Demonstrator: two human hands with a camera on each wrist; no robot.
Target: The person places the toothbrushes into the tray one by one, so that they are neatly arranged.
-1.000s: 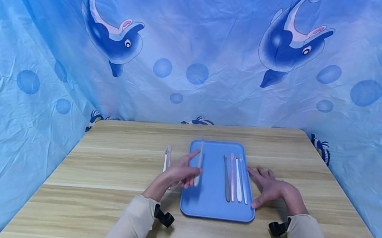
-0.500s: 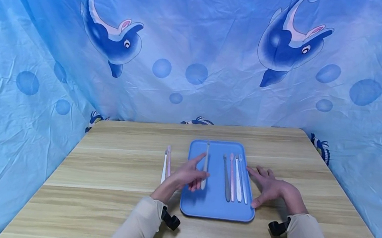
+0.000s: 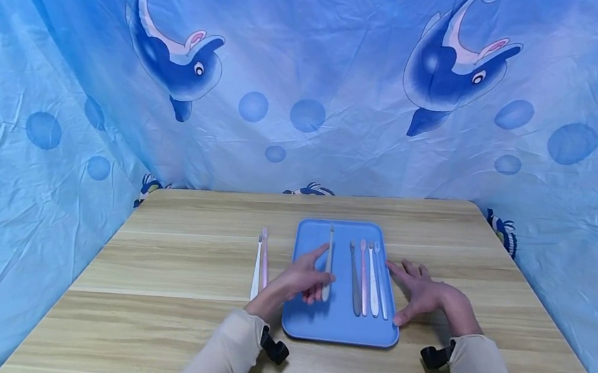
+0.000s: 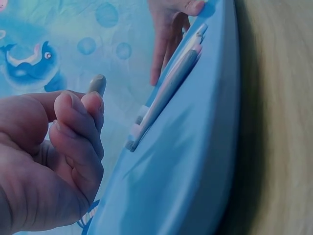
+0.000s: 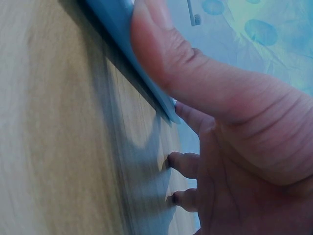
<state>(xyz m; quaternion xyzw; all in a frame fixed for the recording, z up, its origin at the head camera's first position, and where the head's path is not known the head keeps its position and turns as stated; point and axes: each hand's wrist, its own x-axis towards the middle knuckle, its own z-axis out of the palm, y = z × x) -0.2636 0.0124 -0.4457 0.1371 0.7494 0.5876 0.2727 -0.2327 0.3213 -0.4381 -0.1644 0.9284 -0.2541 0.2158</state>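
Note:
My left hand pinches a grey-beige toothbrush over the left half of a blue tray, bristle end pointing away from me. The handle's rounded end pokes out past the fingers in the left wrist view. On the tray's right side lie a dark grey toothbrush, a pink one, a white one and a blue one, side by side. My right hand rests with spread fingers at the tray's right edge; in the right wrist view the thumb touches the rim and other fingertips reach the table.
Left of the tray, a white toothbrush and a pinkish-purple toothbrush lie on the wooden table. A blue curtain printed with dolphins hangs behind the table's far edge.
My left hand has moved right, carrying the toothbrush from the tray's left edge toward its middle. More of the two toothbrushes on the table now shows. The right hand stays put.

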